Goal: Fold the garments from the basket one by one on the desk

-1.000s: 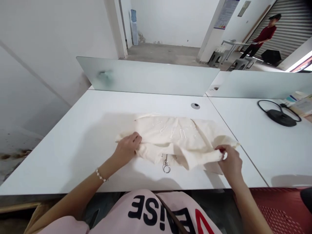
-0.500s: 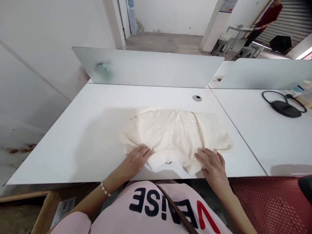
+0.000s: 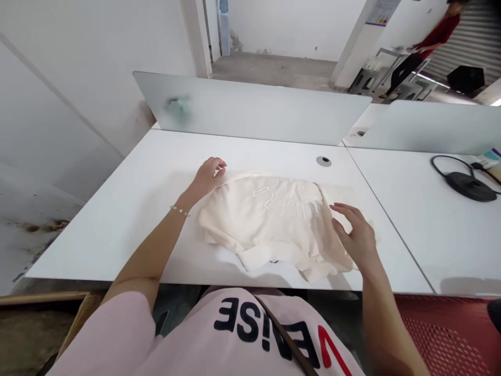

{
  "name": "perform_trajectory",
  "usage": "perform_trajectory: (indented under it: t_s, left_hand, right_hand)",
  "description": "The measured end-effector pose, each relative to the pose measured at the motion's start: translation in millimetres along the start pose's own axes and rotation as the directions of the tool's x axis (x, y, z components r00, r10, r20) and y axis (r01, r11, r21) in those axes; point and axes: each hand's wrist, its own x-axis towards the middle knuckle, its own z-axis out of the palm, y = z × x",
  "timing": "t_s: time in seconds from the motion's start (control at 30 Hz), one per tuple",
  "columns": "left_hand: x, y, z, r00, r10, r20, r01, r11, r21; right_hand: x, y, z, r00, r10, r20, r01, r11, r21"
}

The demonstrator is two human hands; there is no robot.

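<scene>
A cream sweatshirt (image 3: pixel 274 219) with raised outlined lettering lies on the white desk, its body bunched into folds and its ribbed band at the near edge. My left hand (image 3: pixel 209 175) is at the garment's far left corner, fingers bent and a small gap between them and the thumb; nothing shows in it. Over the right part of the sweatshirt hovers my right hand (image 3: pixel 356 232), thumb and fingers apart, holding nothing. A small round metal piece (image 3: pixel 274 261) shows just under the near band.
The white desk (image 3: pixel 156 156) ends at a frosted divider (image 3: pixel 250 112). A cable grommet (image 3: pixel 324 161) sits at the back. On the adjoining desk rests a black device with a cable loop (image 3: pixel 469 185). A red perforated chair (image 3: pixel 434 329) stands at right. Someone in red (image 3: pixel 440 31) is in the background.
Both hands have let go of the near edge of the sweatshirt. My left hand moved away to its far left corner; my right hand rose and moved forward. The right sleeve area now lies more folded in.
</scene>
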Motion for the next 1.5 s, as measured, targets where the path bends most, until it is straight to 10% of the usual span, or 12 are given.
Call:
perform_trajectory:
  t_s: [0.17, 0.3, 0.4, 0.57, 0.83, 1.03, 1.2, 1.3, 1.5]
  left_hand:
    - [34, -37, 19.0, 0.970, -0.161, 0.182, 0.163, 0.987, 0.000]
    - [39, -39, 26.7, 0.980, -0.090, 0.180, 0.094, 0.995, -0.013]
    - [43, -39, 31.6, 0.990, -0.042, 0.132, 0.041, 0.999, 0.013]
    - [47, -39, 38.7, 0.994, -0.097, 0.050, 0.095, 0.995, 0.044]
    - [58, -41, 44.7, 0.951, -0.307, -0.040, 0.293, 0.936, -0.197]
    - [48, -49, 53.7, 0.896, -0.444, 0.021, 0.423, 0.837, -0.346]
    - [20, -51, 28.2, 0.919, -0.393, -0.002, 0.358, 0.839, -0.410]
    - [-9, -46, 8.2, 0.923, -0.313, 0.226, 0.383, 0.815, -0.435]
    - [-36, -31, 4.0, 0.826, -0.508, 0.243, 0.509, 0.488, -0.709]
  right_hand:
    - [4, -61, 48, 0.980, -0.188, 0.059, 0.162, 0.938, 0.307]
    - [-17, -133, 91, 0.836, -0.491, 0.245, 0.334, 0.809, 0.484]
    - [-21, -169, 121, 0.730, -0.603, 0.321, 0.467, 0.783, 0.410]
    - [-17, -182, 153, 0.725, -0.513, 0.460, 0.457, 0.858, 0.235]
    - [-7, -166, 100, 0.830, -0.362, 0.425, -0.075, 0.682, 0.727]
    - [-5, -159, 82, 0.785, -0.154, 0.600, -0.525, 0.348, 0.777]
    - [-9, -159, 94, 0.778, -0.155, 0.609, -0.544, 0.320, 0.776]
    - [-9, -160, 96, 0.789, -0.154, 0.595, -0.538, 0.295, 0.790]
    - [-7, -159, 102, 0.786, -0.232, 0.573, -0.475, 0.368, 0.800]
